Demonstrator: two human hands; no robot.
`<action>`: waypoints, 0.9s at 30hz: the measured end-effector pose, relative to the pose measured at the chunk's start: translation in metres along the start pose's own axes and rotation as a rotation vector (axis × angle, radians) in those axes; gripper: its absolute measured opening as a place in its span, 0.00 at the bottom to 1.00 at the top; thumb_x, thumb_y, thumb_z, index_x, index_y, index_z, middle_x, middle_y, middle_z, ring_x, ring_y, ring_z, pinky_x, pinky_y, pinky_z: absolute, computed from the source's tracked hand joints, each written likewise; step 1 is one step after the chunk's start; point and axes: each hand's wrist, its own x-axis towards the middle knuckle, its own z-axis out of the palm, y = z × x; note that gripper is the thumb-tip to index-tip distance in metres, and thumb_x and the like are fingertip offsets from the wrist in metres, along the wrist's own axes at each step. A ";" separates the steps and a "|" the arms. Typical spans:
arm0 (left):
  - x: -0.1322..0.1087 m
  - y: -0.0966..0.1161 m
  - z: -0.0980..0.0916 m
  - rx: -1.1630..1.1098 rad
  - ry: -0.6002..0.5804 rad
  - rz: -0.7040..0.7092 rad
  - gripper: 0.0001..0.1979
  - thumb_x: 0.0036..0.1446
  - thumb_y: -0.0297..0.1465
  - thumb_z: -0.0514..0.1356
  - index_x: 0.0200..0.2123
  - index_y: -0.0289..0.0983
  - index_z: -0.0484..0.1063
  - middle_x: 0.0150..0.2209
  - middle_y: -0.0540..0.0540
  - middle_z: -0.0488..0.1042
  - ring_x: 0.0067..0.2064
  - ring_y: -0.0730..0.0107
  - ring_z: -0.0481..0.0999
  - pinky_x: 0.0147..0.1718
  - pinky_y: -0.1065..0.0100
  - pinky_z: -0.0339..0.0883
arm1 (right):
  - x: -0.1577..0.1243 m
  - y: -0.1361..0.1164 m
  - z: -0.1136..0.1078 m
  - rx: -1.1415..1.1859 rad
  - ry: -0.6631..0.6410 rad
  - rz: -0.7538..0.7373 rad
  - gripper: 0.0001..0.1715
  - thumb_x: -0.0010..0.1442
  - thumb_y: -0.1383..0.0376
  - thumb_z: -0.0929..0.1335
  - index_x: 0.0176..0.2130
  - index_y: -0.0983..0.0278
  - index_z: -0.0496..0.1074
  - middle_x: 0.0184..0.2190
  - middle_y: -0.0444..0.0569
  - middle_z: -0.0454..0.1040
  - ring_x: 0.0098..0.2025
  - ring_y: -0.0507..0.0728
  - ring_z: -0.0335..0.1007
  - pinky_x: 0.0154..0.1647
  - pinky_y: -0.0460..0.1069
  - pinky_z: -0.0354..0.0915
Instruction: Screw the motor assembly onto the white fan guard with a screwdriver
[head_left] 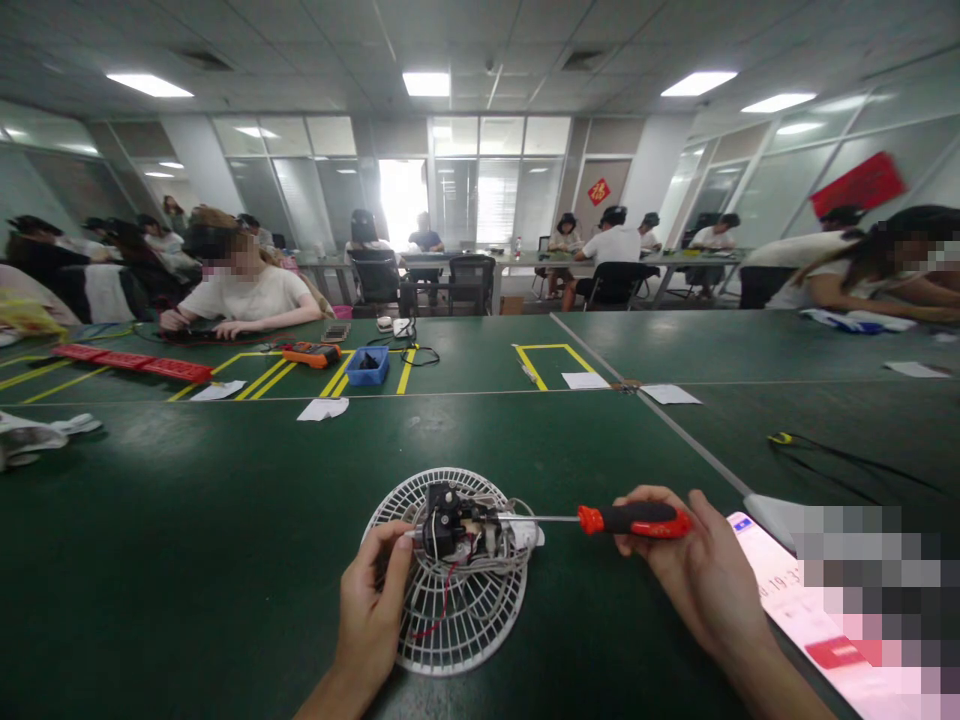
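Observation:
A white round fan grille (465, 655) lies on the green table in front of me. On top of it sits a fan motor assembly (444, 525), with a black gear housing, loose wires and a white plastic part at its right. My left hand (375, 590) pinches the metal shaft at the assembly's left end. In my right hand (697, 570) is a red and black screwdriver (637, 520), held level by its handle. Its blade points left and reaches into the assembly's right side; the exact spot where the tip touches is too small to tell. A red wire (448, 590) hangs over the grille.
A lit phone screen (795, 620) lies right of my right hand. Further off are a blue bin (367, 366), an orange multimeter (311, 354), red trays (135, 362), papers (322, 408) and a black strap (840, 455). A person (247, 285) works across the table.

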 end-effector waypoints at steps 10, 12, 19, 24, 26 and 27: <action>-0.001 -0.001 0.000 0.008 0.008 0.002 0.18 0.63 0.47 0.62 0.40 0.38 0.78 0.37 0.45 0.79 0.39 0.64 0.79 0.41 0.68 0.74 | 0.003 0.006 -0.005 0.029 0.002 -0.008 0.16 0.54 0.53 0.75 0.38 0.61 0.79 0.22 0.44 0.72 0.21 0.55 0.64 0.19 0.49 0.64; -0.001 -0.003 -0.001 0.012 0.007 -0.002 0.18 0.63 0.47 0.62 0.41 0.38 0.78 0.38 0.45 0.79 0.39 0.63 0.79 0.41 0.68 0.74 | 0.002 0.005 -0.003 0.043 0.009 -0.012 0.14 0.52 0.54 0.75 0.36 0.61 0.81 0.27 0.47 0.74 0.24 0.56 0.67 0.21 0.51 0.66; 0.000 0.000 0.000 0.007 0.008 -0.010 0.18 0.62 0.48 0.63 0.41 0.38 0.79 0.38 0.45 0.81 0.39 0.63 0.80 0.41 0.68 0.74 | 0.004 0.010 -0.004 0.052 0.006 -0.047 0.14 0.57 0.54 0.74 0.33 0.62 0.81 0.35 0.51 0.77 0.30 0.60 0.72 0.29 0.55 0.73; 0.000 0.003 0.001 0.011 0.021 -0.013 0.19 0.61 0.48 0.63 0.40 0.38 0.79 0.37 0.45 0.81 0.38 0.64 0.80 0.39 0.69 0.75 | 0.006 0.016 -0.011 -0.072 -0.022 0.051 0.22 0.61 0.45 0.72 0.39 0.60 0.77 0.19 0.43 0.71 0.15 0.51 0.59 0.13 0.44 0.55; 0.000 0.003 0.002 0.019 0.025 -0.007 0.19 0.61 0.48 0.64 0.39 0.38 0.79 0.37 0.45 0.81 0.38 0.64 0.80 0.40 0.68 0.76 | 0.006 0.016 -0.011 -0.057 -0.027 0.061 0.20 0.60 0.47 0.73 0.40 0.59 0.75 0.18 0.42 0.71 0.14 0.51 0.59 0.12 0.44 0.54; 0.000 0.004 0.002 0.022 0.023 -0.002 0.19 0.60 0.48 0.64 0.39 0.38 0.79 0.37 0.44 0.81 0.38 0.63 0.81 0.40 0.68 0.76 | 0.006 0.015 -0.011 -0.035 -0.025 0.060 0.19 0.59 0.48 0.74 0.40 0.59 0.75 0.19 0.43 0.72 0.15 0.52 0.61 0.13 0.44 0.55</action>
